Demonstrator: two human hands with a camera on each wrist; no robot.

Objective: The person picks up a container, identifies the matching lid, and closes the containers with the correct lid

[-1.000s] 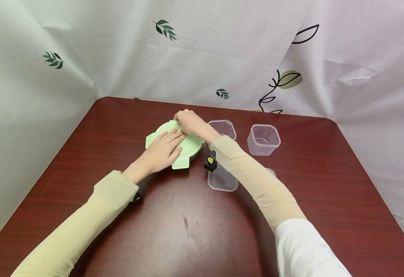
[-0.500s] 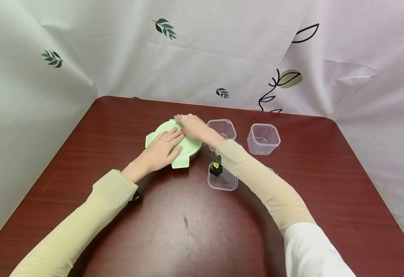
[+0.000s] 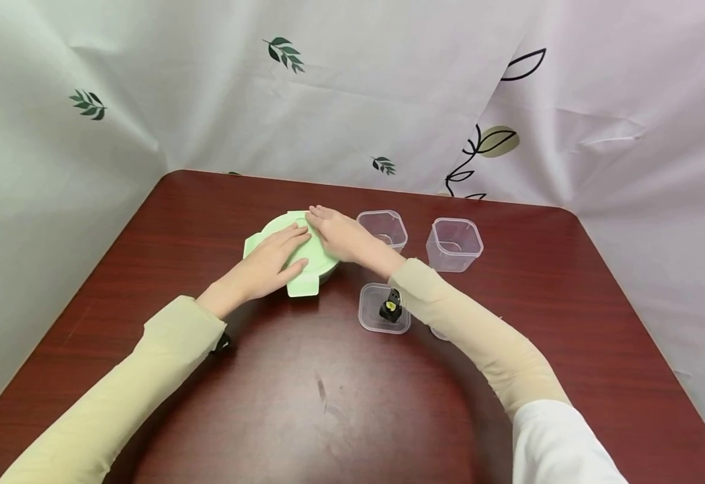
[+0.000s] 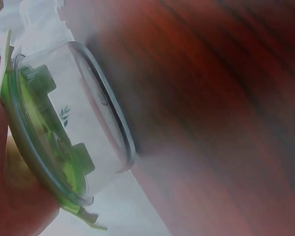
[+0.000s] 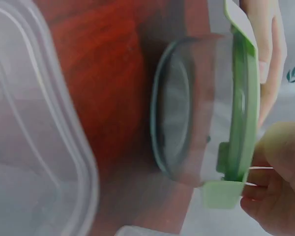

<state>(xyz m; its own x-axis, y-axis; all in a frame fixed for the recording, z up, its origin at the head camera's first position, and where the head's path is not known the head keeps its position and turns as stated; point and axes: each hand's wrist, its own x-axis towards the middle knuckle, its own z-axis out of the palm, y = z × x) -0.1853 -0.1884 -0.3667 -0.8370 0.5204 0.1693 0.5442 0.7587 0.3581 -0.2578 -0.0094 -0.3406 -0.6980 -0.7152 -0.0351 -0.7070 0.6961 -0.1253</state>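
Centrally, toward the far half of a dark red-brown surface [image 3: 328, 417], a round clear container [image 5: 187, 118] stands upright, a pale green lid [image 3: 311, 250] on top. Flaps on the lid stick outward past the rim. The person's left hand [image 3: 263, 267] lies on the lid, its grip spread and relaxed, fingers extended, clasping nothing. The right hand [image 3: 345, 238] touches the lid's far right part; its grip is loose too, fingers fairly straight, not curled around anything. Just right of the container, partly behind the right hand, is a clear square tub [image 3: 384, 225]; a second tub [image 3: 453, 240] stands farther right. Nearer the person lies a clear square piece [image 3: 369, 316], partly covered by a black wrist device [image 3: 391, 309].
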